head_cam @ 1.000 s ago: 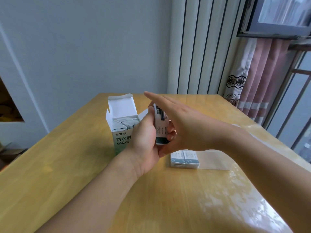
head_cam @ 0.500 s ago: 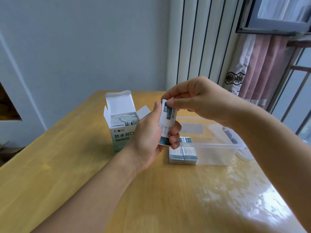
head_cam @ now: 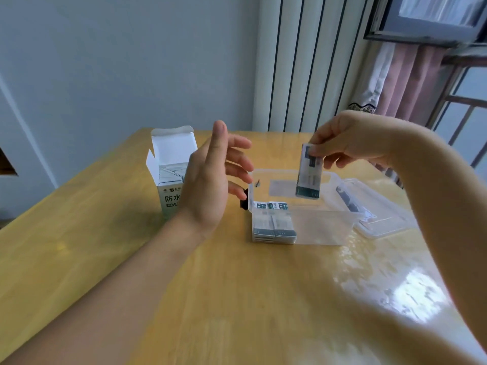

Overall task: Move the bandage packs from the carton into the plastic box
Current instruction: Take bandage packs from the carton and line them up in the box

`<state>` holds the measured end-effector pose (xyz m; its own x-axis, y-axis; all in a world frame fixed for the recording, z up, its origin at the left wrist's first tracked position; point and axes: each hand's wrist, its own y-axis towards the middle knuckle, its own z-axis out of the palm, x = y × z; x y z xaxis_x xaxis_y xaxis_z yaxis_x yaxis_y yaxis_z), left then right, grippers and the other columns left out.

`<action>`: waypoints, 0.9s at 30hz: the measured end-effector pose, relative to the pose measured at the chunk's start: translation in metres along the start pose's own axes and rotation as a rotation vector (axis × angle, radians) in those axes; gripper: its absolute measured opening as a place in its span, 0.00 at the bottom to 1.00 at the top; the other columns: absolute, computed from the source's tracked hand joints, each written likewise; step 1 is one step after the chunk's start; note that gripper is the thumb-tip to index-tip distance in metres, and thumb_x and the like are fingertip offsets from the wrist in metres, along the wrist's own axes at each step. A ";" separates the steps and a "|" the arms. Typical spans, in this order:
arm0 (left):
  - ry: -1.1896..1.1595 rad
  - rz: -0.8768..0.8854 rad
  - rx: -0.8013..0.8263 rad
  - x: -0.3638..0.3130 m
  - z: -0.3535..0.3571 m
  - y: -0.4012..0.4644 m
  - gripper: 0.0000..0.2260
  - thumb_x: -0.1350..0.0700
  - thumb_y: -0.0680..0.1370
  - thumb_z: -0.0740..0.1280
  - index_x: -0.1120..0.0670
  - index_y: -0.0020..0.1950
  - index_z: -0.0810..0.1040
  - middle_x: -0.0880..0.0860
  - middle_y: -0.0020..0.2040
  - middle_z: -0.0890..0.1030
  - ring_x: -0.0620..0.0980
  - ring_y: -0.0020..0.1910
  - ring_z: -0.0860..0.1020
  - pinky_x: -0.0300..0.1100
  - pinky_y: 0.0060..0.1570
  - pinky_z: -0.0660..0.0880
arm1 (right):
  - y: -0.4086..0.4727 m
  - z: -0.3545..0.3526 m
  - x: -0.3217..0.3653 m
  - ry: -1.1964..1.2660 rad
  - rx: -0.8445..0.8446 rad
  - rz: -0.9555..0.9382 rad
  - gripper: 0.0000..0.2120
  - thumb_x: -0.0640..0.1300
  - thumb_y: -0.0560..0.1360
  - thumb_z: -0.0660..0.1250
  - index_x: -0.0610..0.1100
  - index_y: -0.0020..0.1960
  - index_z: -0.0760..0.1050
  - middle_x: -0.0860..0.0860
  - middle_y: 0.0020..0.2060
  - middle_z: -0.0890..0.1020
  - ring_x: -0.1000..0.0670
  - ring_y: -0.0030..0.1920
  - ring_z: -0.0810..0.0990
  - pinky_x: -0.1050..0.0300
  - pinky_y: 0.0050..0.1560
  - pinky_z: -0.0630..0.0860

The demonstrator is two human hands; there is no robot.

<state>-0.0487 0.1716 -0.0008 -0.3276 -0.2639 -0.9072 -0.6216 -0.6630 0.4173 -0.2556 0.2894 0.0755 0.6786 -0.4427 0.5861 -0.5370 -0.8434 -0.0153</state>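
An open white carton (head_cam: 171,164) stands upright at the table's far left, with more packs showing inside its top. My left hand (head_cam: 213,177) hovers in front of it, fingers spread and holding nothing. My right hand (head_cam: 350,138) pinches the top edge of a white and dark-green bandage pack (head_cam: 308,175), which hangs upright above the clear plastic box (head_cam: 324,227). Several packs (head_cam: 272,225) lie stacked in the box's near left corner.
The box's clear lid (head_cam: 382,209) lies on the wooden table (head_cam: 237,299) just right of the box. A radiator, a curtain and a window are behind the table. A small black clip sits on the box's left wall.
My right hand has taken the pack out of my left hand and carried it right, over the box. My left hand has let go and its fingers have spread.
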 end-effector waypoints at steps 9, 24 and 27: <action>0.256 0.156 0.048 0.021 0.004 -0.005 0.26 0.37 0.80 0.51 0.55 0.50 0.79 0.53 0.38 0.80 0.48 0.37 0.79 0.42 0.29 0.74 | 0.019 0.044 -0.009 -0.361 0.284 0.168 0.07 0.40 0.81 0.65 0.41 0.48 0.80 0.46 0.38 0.87 0.52 0.34 0.86 0.62 0.35 0.79; 0.266 0.186 0.092 0.027 0.003 -0.004 0.28 0.37 0.79 0.47 0.55 0.51 0.80 0.55 0.40 0.80 0.52 0.37 0.80 0.41 0.27 0.74 | 0.025 0.066 -0.010 -0.512 0.358 0.169 0.11 0.41 0.76 0.73 0.43 0.58 0.82 0.53 0.38 0.85 0.56 0.32 0.84 0.64 0.32 0.74; 0.260 0.183 0.089 0.027 0.003 -0.003 0.27 0.39 0.80 0.48 0.55 0.51 0.79 0.56 0.40 0.80 0.54 0.37 0.80 0.42 0.27 0.75 | 0.024 0.065 -0.009 -0.509 0.367 0.149 0.14 0.40 0.75 0.73 0.44 0.60 0.82 0.53 0.43 0.85 0.53 0.38 0.85 0.64 0.33 0.74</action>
<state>-0.0575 0.1690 -0.0264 -0.2539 -0.5507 -0.7951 -0.6330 -0.5269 0.5671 -0.2418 0.2537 0.0167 0.8115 -0.5758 0.0999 -0.4986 -0.7713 -0.3956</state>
